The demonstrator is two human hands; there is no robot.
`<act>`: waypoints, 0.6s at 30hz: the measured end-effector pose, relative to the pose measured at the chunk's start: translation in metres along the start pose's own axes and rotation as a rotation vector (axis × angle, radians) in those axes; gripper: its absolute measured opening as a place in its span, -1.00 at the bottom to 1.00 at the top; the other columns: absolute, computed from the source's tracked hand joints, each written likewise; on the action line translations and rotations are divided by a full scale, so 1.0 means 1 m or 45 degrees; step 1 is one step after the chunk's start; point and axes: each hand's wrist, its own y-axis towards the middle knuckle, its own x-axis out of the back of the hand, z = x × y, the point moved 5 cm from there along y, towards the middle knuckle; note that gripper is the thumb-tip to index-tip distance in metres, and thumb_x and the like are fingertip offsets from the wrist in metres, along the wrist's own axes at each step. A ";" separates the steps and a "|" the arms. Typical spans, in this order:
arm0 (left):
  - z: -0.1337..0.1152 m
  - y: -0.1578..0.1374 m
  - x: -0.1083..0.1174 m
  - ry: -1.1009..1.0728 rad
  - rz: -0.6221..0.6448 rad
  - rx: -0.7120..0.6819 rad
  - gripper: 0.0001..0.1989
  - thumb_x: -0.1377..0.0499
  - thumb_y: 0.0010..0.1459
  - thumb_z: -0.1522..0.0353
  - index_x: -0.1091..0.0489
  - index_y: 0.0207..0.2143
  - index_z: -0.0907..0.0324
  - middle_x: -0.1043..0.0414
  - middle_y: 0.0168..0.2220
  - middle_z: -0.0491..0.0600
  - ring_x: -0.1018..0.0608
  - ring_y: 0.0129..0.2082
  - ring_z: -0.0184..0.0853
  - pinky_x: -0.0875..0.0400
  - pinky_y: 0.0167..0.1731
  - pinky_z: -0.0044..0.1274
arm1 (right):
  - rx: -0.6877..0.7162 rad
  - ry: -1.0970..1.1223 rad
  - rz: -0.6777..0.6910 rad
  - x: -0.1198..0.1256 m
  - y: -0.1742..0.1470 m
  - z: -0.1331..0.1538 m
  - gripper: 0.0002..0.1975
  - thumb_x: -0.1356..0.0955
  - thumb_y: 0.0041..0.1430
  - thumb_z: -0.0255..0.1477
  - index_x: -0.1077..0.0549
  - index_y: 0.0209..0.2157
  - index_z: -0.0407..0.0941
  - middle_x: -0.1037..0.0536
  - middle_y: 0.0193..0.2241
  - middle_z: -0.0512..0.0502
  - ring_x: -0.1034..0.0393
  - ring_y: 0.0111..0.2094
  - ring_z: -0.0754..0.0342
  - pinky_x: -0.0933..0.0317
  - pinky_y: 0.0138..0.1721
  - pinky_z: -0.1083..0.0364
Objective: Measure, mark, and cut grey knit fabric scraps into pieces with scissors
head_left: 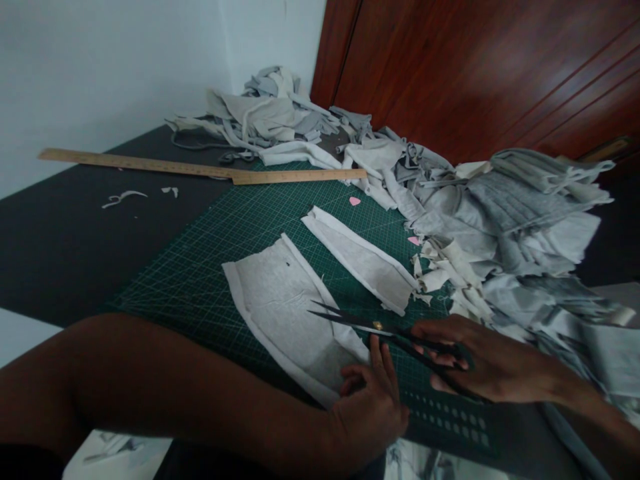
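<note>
Gripping scissors (379, 326) in right hand (483, 357) | touching near fabric (275, 290) with left hand (373, 407), cannot tell if pinching | likely cut: narrow piece (360, 257); likely remaining: trimming

there are two hands (373, 407), one pair of scissors (378, 327), two panels (285, 293) on one mat (185, 273), two pink bits (355, 201), two ruler lengths (300, 177)

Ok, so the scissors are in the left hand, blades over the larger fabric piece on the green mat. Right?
Wrong side: the head view shows the scissors in the right hand. The rest stands: blades over the larger fabric piece on the green mat.
</note>
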 end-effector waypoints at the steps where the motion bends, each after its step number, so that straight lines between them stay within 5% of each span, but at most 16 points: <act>1: 0.000 0.000 0.000 0.016 -0.002 0.010 -0.51 0.08 0.52 0.29 -0.57 -0.21 0.39 -0.53 0.11 0.55 -0.68 0.00 0.32 -0.43 -0.79 -0.45 | 0.022 -0.034 -0.037 -0.001 0.001 0.002 -0.75 -0.43 0.13 -0.37 -0.59 -0.12 -0.05 -0.71 -0.19 -0.11 -0.64 -0.23 -0.03 -0.51 -0.28 0.10; 4: 0.000 0.000 0.000 0.036 -0.022 0.042 -0.52 0.08 0.52 0.31 -0.58 -0.19 0.40 -0.56 0.08 0.53 -0.67 0.01 0.33 -0.41 -0.78 -0.45 | 0.046 -0.172 -0.188 -0.006 0.007 0.006 -0.65 -0.40 0.08 -0.45 -0.56 -0.05 -0.08 -0.72 -0.22 -0.12 -0.65 -0.29 -0.01 -0.49 -0.31 0.12; 10: -0.001 0.001 -0.001 0.062 -0.086 0.130 -0.46 0.09 0.51 0.30 -0.61 -0.18 0.47 -0.56 0.05 0.58 -0.68 -0.02 0.35 -0.37 -0.79 -0.42 | 0.159 -0.480 -0.399 -0.015 0.014 -0.008 -0.60 -0.34 0.18 -0.43 -0.49 0.07 -0.17 -0.70 -0.07 -0.26 -0.67 -0.10 -0.09 -0.55 -0.06 0.01; 18: -0.004 0.001 -0.003 0.120 -0.018 0.048 -0.41 0.12 0.53 0.25 -0.59 -0.10 0.53 -0.51 0.07 0.67 -0.68 -0.02 0.37 -0.39 -0.77 -0.45 | 0.248 -0.611 -0.422 -0.015 0.019 -0.020 -0.63 -0.35 0.22 -0.42 -0.49 0.05 -0.23 -0.70 -0.09 -0.33 -0.67 -0.12 -0.12 -0.57 -0.09 -0.01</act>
